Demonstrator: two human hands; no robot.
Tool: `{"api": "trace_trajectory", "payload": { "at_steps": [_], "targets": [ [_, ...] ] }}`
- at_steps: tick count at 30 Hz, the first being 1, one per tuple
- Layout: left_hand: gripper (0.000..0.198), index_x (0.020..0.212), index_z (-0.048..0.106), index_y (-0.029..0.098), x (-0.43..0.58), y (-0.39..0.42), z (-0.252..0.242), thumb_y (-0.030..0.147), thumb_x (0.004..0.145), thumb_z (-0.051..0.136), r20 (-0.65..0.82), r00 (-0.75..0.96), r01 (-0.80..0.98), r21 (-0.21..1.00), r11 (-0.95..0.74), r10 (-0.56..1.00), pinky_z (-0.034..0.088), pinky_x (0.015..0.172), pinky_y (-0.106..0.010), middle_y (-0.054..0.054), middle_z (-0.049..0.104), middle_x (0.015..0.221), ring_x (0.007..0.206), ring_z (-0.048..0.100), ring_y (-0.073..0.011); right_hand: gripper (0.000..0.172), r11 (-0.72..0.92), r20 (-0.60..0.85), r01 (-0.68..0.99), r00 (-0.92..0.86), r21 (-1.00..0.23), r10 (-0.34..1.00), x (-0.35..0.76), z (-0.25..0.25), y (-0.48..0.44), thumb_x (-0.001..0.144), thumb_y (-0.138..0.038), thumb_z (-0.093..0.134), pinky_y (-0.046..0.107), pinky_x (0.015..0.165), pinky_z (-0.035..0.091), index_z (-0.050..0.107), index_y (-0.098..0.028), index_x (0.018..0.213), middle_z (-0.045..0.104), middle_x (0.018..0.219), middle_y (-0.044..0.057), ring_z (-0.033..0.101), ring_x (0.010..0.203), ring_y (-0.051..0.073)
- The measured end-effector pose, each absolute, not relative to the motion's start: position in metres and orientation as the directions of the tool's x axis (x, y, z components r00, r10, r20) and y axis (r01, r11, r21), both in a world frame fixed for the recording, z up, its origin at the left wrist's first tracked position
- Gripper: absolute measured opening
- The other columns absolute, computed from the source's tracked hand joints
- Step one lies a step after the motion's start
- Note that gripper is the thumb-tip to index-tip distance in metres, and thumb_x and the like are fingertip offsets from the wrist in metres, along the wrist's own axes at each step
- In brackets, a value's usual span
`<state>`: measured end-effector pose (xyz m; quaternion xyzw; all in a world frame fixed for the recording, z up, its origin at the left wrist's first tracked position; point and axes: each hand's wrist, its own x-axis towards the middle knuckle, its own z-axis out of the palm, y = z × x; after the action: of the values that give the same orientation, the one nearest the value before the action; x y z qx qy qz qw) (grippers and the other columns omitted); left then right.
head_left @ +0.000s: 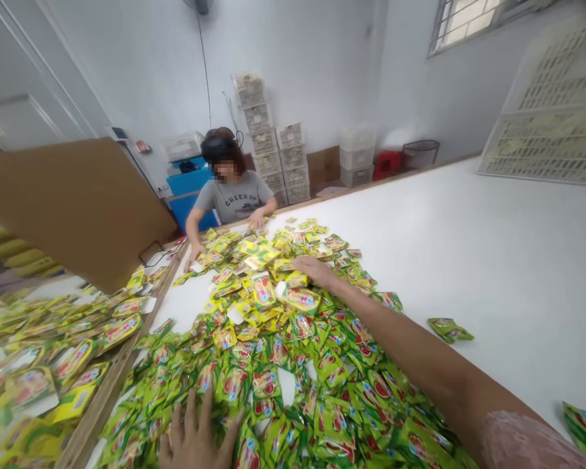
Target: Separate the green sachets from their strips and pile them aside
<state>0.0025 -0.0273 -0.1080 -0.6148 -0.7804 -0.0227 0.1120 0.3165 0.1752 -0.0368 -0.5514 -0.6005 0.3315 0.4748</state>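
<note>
My left hand lies with fingers spread on a heap of small green packets printed with red fruit slices. Farther out, my right hand reaches into yellow-and-green cartons heaped behind the packets. Its fingers look stretched out and touch the cartons by a yellow one. Whether its fingertips press on any carton I cannot make out. Small white pieces show between the packets.
Across the white table, a co-worker has both hands at the pile's far edge. A wooden strip separates more yellow cartons on the left. White crates stand at the right; loose packets lie nearby.
</note>
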Motion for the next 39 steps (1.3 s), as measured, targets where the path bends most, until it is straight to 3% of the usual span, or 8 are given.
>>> {"api": "trace_trajectory", "payload": {
  "at_steps": [5, 11, 15, 18, 21, 29, 35, 39],
  "targets": [
    [0.065, 0.132, 0.045, 0.023, -0.003, -0.027, -0.114, 0.058, 0.078, 0.040, 0.218, -0.216, 0.972, -0.048, 0.231, 0.952, 0.018, 0.105, -0.048, -0.009, 0.038, 0.141, 0.132, 0.024, -0.0305, 0.042, 0.231, 0.224, 0.605, -0.088, -0.762, 0.970, 0.250, -0.031, 0.110, 0.088, -0.048, 0.045, 0.050, 0.103, 0.025, 0.056, -0.024, 0.120, 0.049, 0.130, 0.007, 0.043, 0.119, 0.025],
    [0.054, 0.123, 0.054, 0.019, -0.004, -0.034, -0.098, 0.050, 0.081, 0.043, 0.247, -0.231, 0.968, 0.152, 0.198, 0.941, 0.021, 0.104, -0.050, -0.009, 0.047, 0.134, 0.130, 0.026, -0.0325, 0.045, 0.434, 0.342, 0.417, -0.278, -0.799, 0.898, 0.210, -0.027, 0.053, 0.085, -0.046, 0.050, 0.034, 0.096, 0.039, 0.055, -0.020, 0.122, 0.048, 0.129, 0.009, 0.049, 0.113, 0.020],
    [0.050, 0.101, 0.063, 0.013, 0.017, -0.039, -0.074, 0.054, 0.082, 0.041, 0.282, -0.159, 0.956, 0.282, 0.076, 0.946, 0.035, 0.094, -0.044, -0.013, 0.063, 0.106, 0.113, 0.045, -0.0323, 0.025, 0.255, 0.302, 0.498, 0.015, -0.829, 0.953, 0.247, -0.022, 0.064, 0.086, -0.030, 0.047, 0.032, 0.082, 0.046, 0.063, -0.019, 0.102, 0.063, 0.103, 0.006, 0.059, 0.089, 0.018],
    [0.058, 0.097, 0.061, 0.011, 0.050, -0.034, -0.059, 0.061, 0.081, 0.038, 0.197, -0.085, 0.928, 0.371, 0.006, 0.977, 0.043, 0.080, -0.036, -0.014, 0.063, 0.095, 0.093, 0.055, -0.0277, 0.033, 0.052, 0.332, 0.700, 0.271, -0.712, 0.904, 0.288, -0.028, 0.087, 0.081, -0.030, 0.054, 0.039, 0.089, 0.041, 0.058, -0.016, 0.111, 0.058, 0.113, 0.011, 0.051, 0.107, 0.025],
    [0.070, 0.119, 0.049, 0.006, 0.085, -0.019, -0.054, 0.061, 0.077, 0.046, 0.179, -0.006, 0.940, 0.336, -0.055, 0.984, 0.041, 0.083, -0.037, -0.018, 0.060, 0.102, 0.098, 0.054, -0.0305, 0.056, -0.010, 0.230, 0.787, 0.193, -0.616, 0.954, 0.313, -0.041, 0.103, 0.070, -0.028, 0.068, 0.041, 0.090, 0.040, 0.052, -0.017, 0.123, 0.050, 0.126, 0.013, 0.046, 0.113, 0.030],
    [0.076, 0.139, 0.029, 0.016, 0.093, 0.004, -0.053, 0.034, 0.072, 0.059, 0.136, 0.000, 0.915, 0.399, -0.055, 0.991, 0.043, 0.073, -0.036, -0.014, 0.061, 0.098, 0.090, 0.058, -0.0296, 0.036, 0.064, 0.336, 0.752, 0.215, -0.656, 0.917, 0.303, -0.049, 0.085, 0.087, -0.026, 0.047, 0.033, 0.081, 0.044, 0.054, -0.017, 0.121, 0.059, 0.115, 0.010, 0.058, 0.092, 0.022],
    [0.087, 0.139, 0.023, 0.020, 0.054, -0.033, -0.047, 0.033, 0.065, 0.067, 0.006, -0.117, 0.420, 0.907, 0.044, 0.993, 0.046, 0.068, -0.029, -0.007, 0.061, 0.092, 0.076, 0.060, -0.0189, 0.055, 0.241, 0.217, 0.504, -0.107, -0.830, 0.970, 0.262, -0.020, 0.058, 0.081, -0.040, 0.057, 0.030, 0.074, 0.047, 0.043, -0.020, 0.131, 0.064, 0.106, 0.007, 0.062, 0.084, 0.018],
    [0.089, 0.135, 0.026, 0.023, 0.036, -0.068, -0.043, 0.035, 0.060, 0.073, -0.104, -0.184, 0.163, 0.977, 0.135, 0.977, 0.048, 0.067, -0.028, -0.005, 0.057, 0.092, 0.075, 0.060, -0.0163, 0.071, 0.267, 0.101, 0.752, -0.260, -0.603, 0.960, 0.239, -0.029, 0.039, 0.074, -0.038, 0.067, 0.039, 0.089, 0.040, 0.038, -0.018, 0.135, 0.058, 0.117, 0.013, 0.052, 0.108, 0.028]
  ]
}}
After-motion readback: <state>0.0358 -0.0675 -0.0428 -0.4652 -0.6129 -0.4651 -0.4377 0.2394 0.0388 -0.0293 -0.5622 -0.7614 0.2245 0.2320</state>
